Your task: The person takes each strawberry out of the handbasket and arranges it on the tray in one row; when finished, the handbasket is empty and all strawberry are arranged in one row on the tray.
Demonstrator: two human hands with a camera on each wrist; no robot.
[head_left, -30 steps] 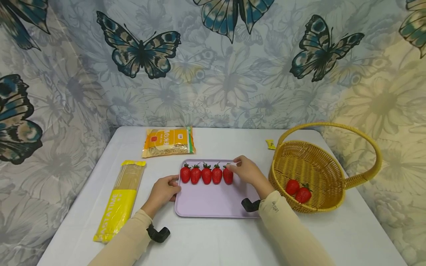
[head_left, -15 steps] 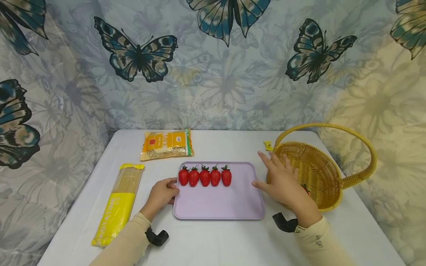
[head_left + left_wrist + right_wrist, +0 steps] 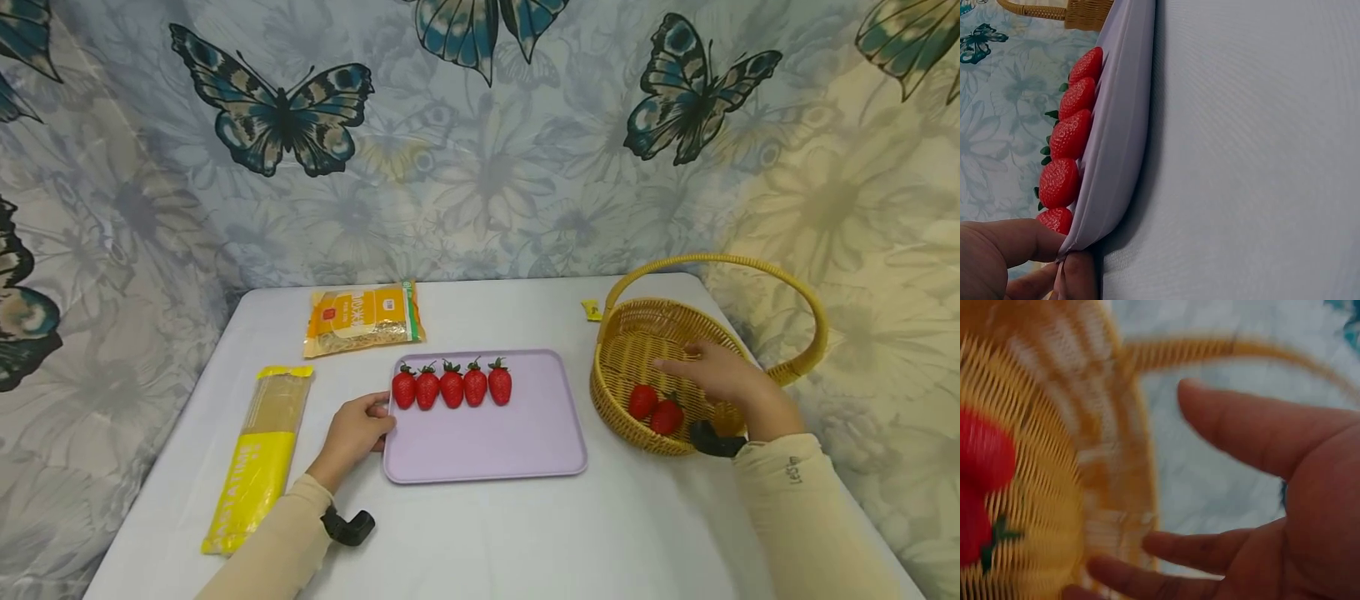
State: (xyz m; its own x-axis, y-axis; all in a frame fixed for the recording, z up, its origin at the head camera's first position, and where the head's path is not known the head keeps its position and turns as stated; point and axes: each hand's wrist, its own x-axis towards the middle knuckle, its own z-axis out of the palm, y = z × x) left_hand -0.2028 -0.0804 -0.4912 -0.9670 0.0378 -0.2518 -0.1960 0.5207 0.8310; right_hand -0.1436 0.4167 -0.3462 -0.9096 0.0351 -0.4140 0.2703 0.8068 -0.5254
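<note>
A lilac tray [image 3: 487,446] carries several strawberries [image 3: 452,386] in a row along its far left part, green tops pointing away. My left hand [image 3: 354,433] pinches the tray's left rim; in the left wrist view the thumb [image 3: 1019,240] lies above the rim and fingers below it. On the right, a yellow wicker basket [image 3: 633,333] holds two more strawberries [image 3: 664,416]. Over the basket is my right hand [image 3: 716,375], holding nothing. In the blurred right wrist view its thumb [image 3: 1235,425] and fingers are spread apart beside the strawberries.
A yellow pasta packet [image 3: 258,467] lies left of my left arm. Behind the tray is an orange grain bag [image 3: 365,318]. A small yellow wrapper [image 3: 592,310] sits by the basket's far left side. The basket's tall handle [image 3: 720,260] arches above its far side.
My right hand has left the rightmost strawberry on the tray, swung right with fingers spread, and now hangs over the basket. The left hand stays on the rim. The head view shifted slightly.
</note>
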